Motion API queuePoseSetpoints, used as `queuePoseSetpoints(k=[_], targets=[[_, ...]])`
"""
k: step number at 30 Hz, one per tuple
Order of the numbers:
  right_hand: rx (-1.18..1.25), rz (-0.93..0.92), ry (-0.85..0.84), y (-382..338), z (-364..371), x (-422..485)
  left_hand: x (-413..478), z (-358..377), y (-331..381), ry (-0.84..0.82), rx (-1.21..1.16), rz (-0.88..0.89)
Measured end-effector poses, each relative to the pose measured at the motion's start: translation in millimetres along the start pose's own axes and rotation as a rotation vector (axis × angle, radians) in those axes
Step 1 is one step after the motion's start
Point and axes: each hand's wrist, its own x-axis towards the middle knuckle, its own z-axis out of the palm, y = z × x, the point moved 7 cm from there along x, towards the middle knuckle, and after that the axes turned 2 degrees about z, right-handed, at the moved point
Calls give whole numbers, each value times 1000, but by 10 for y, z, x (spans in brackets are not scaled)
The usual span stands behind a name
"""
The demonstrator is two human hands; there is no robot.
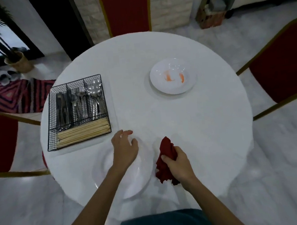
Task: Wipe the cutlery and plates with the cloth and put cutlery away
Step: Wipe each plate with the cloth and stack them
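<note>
The person stood at a round white bench (180, 120) with both bare arms reaching over it. The left hand (124, 147) lay on the far rim of the near plate (132, 178), its fingers loosely spread and relaxed, clasping nothing. This white plate sat at the bench's near edge, just in front of the person. The right hand (180, 165) was clenched round a crumpled dark red cloth (167, 150), which bunched out above and below the fist and rested on the bench just beside the plate's right rim.

A second white plate (174, 87) sat well apart on the far right side, with orange smears in its hollow. On the left stood a black wire basket (49, 121) with compartments: knives (63, 109) in the left one, forks (79, 104) in the middle, spoons (94, 93) on the right, and a row of wooden chopsticks (83, 134) lying crosswise along the near section. Red chairs (282, 72) with gold frames stood around the bench
</note>
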Motion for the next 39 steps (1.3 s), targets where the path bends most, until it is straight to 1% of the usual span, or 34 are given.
queuePoseSetpoints(k=[2, 4, 6, 9, 10, 11, 16, 19, 22, 26, 29, 31, 33, 36, 39], targets=[[35, 14, 32, -60, -131, 94, 163, 143, 226, -40, -11, 54], [53, 32, 52, -122, -260, 190, 331, 275, 445, -118, -42, 53], [65, 43, 69, -178, -418, 306, 527, 463, 661, -257, -53, 19], [64, 82, 107, -190, -690, 470, 832, 802, 947, -527, -116, -65], [68, 96, 109, -179, -772, 528, 953, 888, 1031, -581, -175, -115], [71, 109, 108, -172, -840, 576, 1087, 939, 1103, -593, -230, -163], [0, 195, 91, -79, -1054, 737, 1850, 1105, 1273, -446, -350, -327], [10, 239, 69, -14, -1161, 795, 2151, 1247, 1372, -367, -462, -420], [-110, 228, 48, -21, -1205, 793, 2238, 1353, 1356, -267, -598, -476], [-125, 285, -41, 27, -1117, 699, 2054, 1420, 1200, -183, -765, -490], [-118, 325, 20, 6, -1101, 588, 1762, 1254, 1154, -173, -844, -441], [-72, 333, 57, -73, -1085, 492, 1527, 1056, 1053, -166, -839, -409], [-42, 324, 78, -226, -1091, 358, 1267, 807, 897, -117, -801, -402], [-44, 231, 96, -580, -1085, 86, 814, 405, 639, -25, -739, -453], [-79, 67, 97, -998, -999, -170, 357, 98, 490, 42, -831, -497]])
